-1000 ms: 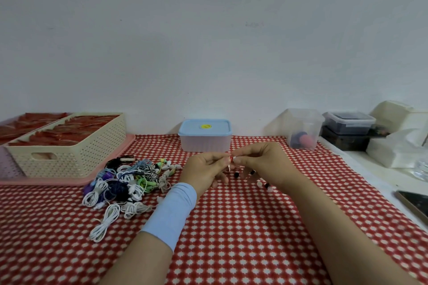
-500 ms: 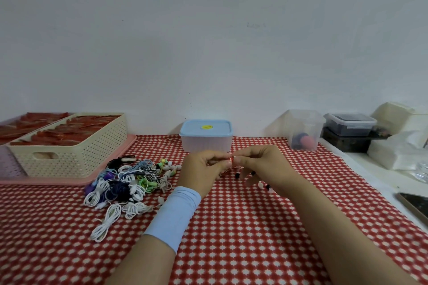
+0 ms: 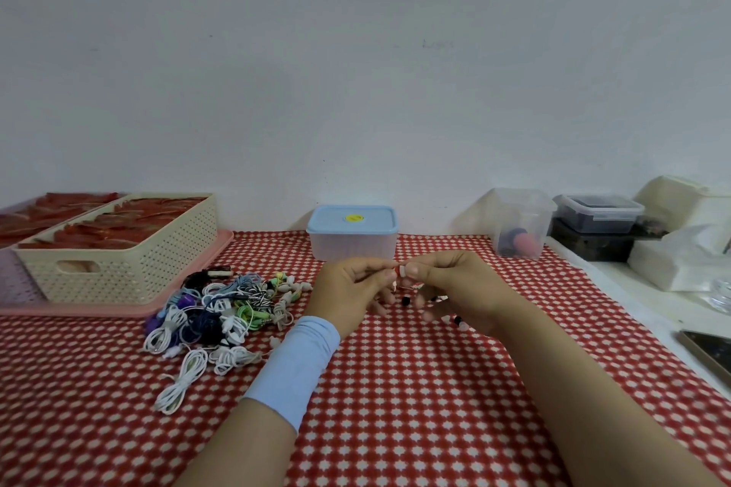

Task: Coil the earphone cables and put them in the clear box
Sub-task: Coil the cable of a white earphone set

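A thin red earphone cable (image 3: 399, 273), white-tipped with black buds (image 3: 405, 301) dangling, sits at frame centre, pinched between the left hand (image 3: 352, 289) and right hand (image 3: 461, 285). The clear box (image 3: 519, 223) stands toward the right of the frame, well apart.

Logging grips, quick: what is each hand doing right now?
Left hand: pinches the earphone cable.
Right hand: pinches the same cable.

Left hand (image 3: 352, 289) and right hand (image 3: 455, 289) meet fingertip to fingertip just before blue-lidded box (image 3: 352, 233), both pinching one earphone (image 3: 401, 272); forearms angled inward.
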Motion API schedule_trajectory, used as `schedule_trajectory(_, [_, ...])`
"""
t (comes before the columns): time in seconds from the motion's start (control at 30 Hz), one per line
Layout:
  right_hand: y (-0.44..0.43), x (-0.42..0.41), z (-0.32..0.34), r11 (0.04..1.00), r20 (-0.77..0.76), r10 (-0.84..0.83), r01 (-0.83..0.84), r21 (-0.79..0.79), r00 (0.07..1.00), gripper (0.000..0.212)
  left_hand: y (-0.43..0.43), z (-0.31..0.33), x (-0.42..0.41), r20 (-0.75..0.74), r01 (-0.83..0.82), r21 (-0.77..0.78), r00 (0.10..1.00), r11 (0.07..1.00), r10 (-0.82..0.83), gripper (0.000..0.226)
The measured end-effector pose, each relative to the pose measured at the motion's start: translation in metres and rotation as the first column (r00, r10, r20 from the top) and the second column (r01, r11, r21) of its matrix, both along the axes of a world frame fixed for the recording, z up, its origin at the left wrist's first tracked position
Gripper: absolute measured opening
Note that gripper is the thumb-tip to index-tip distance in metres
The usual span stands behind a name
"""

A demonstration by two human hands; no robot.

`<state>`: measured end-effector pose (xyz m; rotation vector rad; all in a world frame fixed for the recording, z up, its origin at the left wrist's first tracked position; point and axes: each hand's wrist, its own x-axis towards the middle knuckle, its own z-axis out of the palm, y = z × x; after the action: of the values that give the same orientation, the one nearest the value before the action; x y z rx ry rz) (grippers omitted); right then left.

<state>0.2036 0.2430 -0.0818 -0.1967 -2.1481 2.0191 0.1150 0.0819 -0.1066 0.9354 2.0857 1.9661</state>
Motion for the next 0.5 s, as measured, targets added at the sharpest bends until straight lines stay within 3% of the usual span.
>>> schedule_trajectory(0.27, [0.0027,0.0004,0.0013,0.999,0.006,0.024,-0.024,-0.022,1.0,0.016,0.0024,0.003,0.0058,0.09,0.041,0.09,0.995,0.995,-0.049,0.017])
schedule_trajectory(0.5, [0.0012,-0.0041,-0.0019,0.999,0.056,-0.017,0.019,-0.034,0.998,0.011,0.0042,0.0031,0.0064,0.087,0.017,0.078,0.996,0.997,-0.023,0.016])
